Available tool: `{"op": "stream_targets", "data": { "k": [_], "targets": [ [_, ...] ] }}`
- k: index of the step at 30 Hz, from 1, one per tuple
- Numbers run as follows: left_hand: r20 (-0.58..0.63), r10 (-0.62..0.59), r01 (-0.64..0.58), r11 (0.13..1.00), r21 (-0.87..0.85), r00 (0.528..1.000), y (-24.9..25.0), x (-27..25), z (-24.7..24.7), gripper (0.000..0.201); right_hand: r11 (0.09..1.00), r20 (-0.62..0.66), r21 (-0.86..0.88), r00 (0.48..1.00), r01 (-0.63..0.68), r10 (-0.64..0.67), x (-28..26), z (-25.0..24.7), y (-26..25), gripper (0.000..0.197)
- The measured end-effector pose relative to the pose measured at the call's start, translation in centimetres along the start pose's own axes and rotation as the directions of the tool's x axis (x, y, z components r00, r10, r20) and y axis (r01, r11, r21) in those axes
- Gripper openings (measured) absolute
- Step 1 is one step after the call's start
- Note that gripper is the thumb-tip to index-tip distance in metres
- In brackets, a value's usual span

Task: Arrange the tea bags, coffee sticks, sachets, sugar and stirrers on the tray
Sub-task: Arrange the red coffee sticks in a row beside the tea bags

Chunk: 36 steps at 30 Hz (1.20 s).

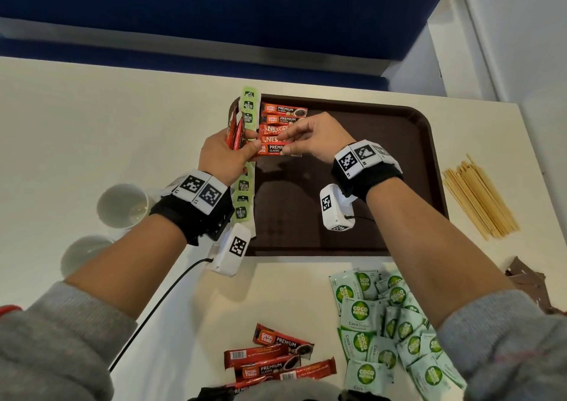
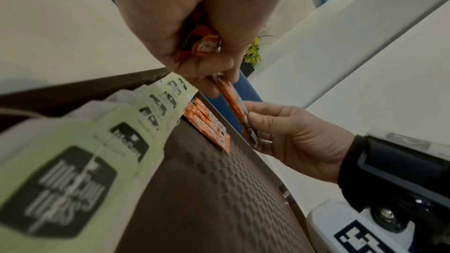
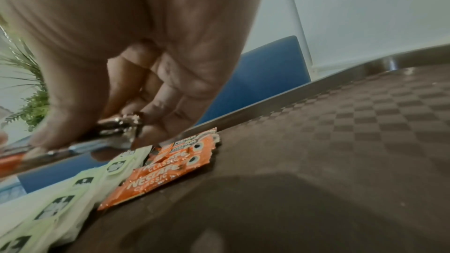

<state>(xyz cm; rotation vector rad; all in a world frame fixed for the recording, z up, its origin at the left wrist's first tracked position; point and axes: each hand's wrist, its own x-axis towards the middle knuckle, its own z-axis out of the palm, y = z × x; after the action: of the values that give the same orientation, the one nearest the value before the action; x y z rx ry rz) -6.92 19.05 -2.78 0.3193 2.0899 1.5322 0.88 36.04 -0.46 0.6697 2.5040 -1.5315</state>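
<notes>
A dark brown tray (image 1: 383, 161) lies on the table. Along its left edge runs a column of green tea bags (image 1: 250, 110), and beside them a stack of red coffee sticks (image 1: 283, 115) lies flat. My left hand (image 1: 228, 152) grips a bunch of red coffee sticks (image 1: 234, 130) in its fingers, and its thumb and forefinger pinch the left end of one more coffee stick (image 1: 273, 149). My right hand (image 1: 306, 141) pinches the right end of that same stick, held just above the tray below the stack (image 3: 170, 163). In the left wrist view the shared stick (image 2: 233, 103) hangs between both hands.
Loose red coffee sticks (image 1: 276, 354) and a heap of green sugar sachets (image 1: 389, 324) lie on the table in front of the tray. Wooden stirrers (image 1: 478, 198) lie to its right, brown sachets (image 1: 527, 281) at the right edge. Two white cups (image 1: 122, 204) stand at the left.
</notes>
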Motion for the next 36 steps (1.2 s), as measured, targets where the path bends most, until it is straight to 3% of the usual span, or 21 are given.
{"op": "stream_targets", "data": {
  "k": [5, 12, 21, 36],
  "targets": [
    [-0.052, -0.008, 0.01, 0.999, 0.047, 0.999, -0.2, 0.2, -0.2, 0.011, 0.981, -0.087, -0.18, 0.994, -0.077, 0.062, 0.4, 0.1, 1.2, 0.027],
    [-0.062, -0.013, 0.015, 0.999, 0.031, 0.998, 0.0, 0.3, -0.2, 0.012, 0.946, -0.118, -0.286, 0.985, -0.155, 0.125, 0.9, 0.9, 2.4, 0.028],
    [-0.059, -0.014, 0.016, 0.999, 0.032, 0.998, -0.2, 0.4, 0.0, 0.013, 0.84, -0.164, -0.536, 0.986, -0.08, -0.01, 1.0, 1.2, 2.6, 0.034],
    [-0.055, -0.034, 0.035, 0.999, 0.023, 0.998, 0.1, 0.2, 0.0, 0.007, 0.855, -0.115, -0.514, 0.993, -0.064, 0.005, 1.2, 2.3, 2.1, 0.029]
  ]
}}
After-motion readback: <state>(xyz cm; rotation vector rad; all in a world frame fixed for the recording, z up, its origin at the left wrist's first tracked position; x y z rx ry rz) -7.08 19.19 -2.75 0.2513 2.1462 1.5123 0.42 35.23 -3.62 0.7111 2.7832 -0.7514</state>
